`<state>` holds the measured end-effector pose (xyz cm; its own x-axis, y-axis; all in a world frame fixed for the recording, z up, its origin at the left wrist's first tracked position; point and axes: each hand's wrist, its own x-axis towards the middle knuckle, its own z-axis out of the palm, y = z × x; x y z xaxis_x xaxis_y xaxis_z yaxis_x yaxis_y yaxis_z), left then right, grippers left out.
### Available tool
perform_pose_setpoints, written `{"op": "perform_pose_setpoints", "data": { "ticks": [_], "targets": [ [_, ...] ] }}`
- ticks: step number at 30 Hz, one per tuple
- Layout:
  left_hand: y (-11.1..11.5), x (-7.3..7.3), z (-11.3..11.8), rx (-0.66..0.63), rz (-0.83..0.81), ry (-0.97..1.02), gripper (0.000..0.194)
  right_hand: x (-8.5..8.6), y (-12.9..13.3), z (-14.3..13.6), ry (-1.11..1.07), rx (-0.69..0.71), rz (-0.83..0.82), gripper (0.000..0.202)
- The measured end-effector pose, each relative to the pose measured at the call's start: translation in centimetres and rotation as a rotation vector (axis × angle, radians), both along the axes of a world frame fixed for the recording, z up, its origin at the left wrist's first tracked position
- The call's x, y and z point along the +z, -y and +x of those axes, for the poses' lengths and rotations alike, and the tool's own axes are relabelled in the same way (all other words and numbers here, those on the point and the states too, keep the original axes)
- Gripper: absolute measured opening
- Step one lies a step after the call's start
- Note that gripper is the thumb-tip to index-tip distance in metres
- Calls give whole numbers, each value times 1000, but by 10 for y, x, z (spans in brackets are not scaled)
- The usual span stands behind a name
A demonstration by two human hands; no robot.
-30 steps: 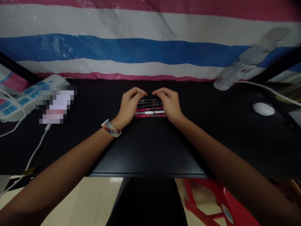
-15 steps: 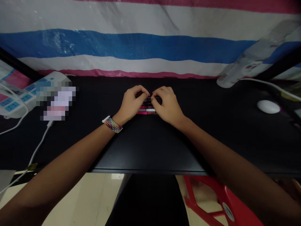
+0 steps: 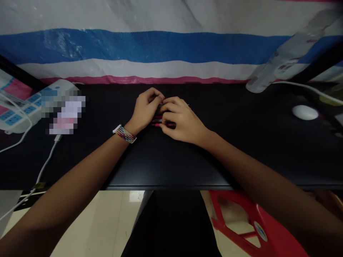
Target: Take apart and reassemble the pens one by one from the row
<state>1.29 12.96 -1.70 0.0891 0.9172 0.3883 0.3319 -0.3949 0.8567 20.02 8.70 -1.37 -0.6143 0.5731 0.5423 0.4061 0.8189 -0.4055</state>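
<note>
Nearest, below the table edge: a red stool (image 3: pixel 241 228) at lower right, pale floor tiles (image 3: pixel 107 221) at lower left.

Table (image 3: pixel 171 167) is black, its front part bare. Both forearms reach across it from the near edge. Left wrist carries a multicoloured band (image 3: pixel 124 134).

Mid-table: 2 hands meet over a small bunch of pens (image 3: pixel 160 123). Pens lie flat on the table, lengthwise left to right, pink and dark barrels showing only in the gap between the hands; how many, I cannot tell. Right hand (image 3: pixel 182 119) lies over the right part of the bunch, fingers curled down and around it, grip closed on the pens. Left hand (image 3: pixel 144 110) sits at the left end, fingers bent over the far side, fingertips touching the right hand's fingers; its grip is narrow and on the pens too, though most of the contact is hidden.

Left side: a white cable (image 3: pixel 43 167) runs off the table edge; beyond it a blurred patch, then a white power strip (image 3: pixel 16 114) with blue sockets.

Right side, well apart from the hands: a white mouse (image 3: pixel 304 112). Farther back, a clear bottle (image 3: pixel 284 60) leaning against the wall.

Farthest: a striped tarp (image 3: pixel 150 46), blue, white and pink bands, behind the table.
</note>
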Motion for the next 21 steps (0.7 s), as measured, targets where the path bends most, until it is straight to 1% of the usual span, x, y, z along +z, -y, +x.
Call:
{"op": "perform_pose_setpoints", "data": {
  "ticks": [5, 9, 12, 17, 21],
  "targets": [
    [-1, -3, 0, -13, 14, 2, 12, 1, -4, 5, 49, 15, 27, 4],
    [-3, -6, -2, -34, 50, -11, 20, -2, -8, 8, 73, 53, 52, 9],
    [-6, -8, -4, -41, 76, -17, 24, -4, -10, 9, 64, 53, 69, 9],
    [-9, -13, -4, -43, 107, -20, 24, -5, -12, 12, 72, 5, 69, 14],
    [-9, -15, -4, -51, 112, -13, 22, -6, -14, 14, 92, 24, 46, 15]
  ]
}}
